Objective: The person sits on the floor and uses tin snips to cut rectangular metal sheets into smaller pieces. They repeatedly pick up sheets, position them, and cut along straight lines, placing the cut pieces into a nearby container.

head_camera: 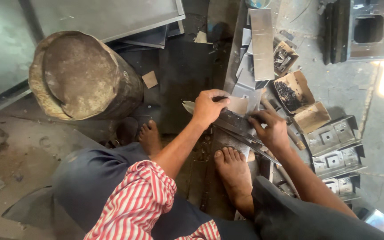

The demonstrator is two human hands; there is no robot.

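A bent strip of grey sheet metal (pixel 236 122) lies slanted across a steel bar on the floor, between my hands. My left hand (pixel 208 106) presses down on its upper left end, fingers curled over it. My right hand (pixel 270 129) grips the strip's right part, with a dark thin tool or pen partly hidden under the fingers. My bare right foot (pixel 234 171) rests just below the strip, and my left foot (pixel 147 135) is further left.
A worn metal drum (pixel 83 75) lies on its side at left. Open cardboard boxes of small dark screws (pixel 290 93) sit beyond my right hand. Formed metal brackets (pixel 336 149) are stacked at right. Flat sheet offcuts (pixel 262 42) lie at the top.
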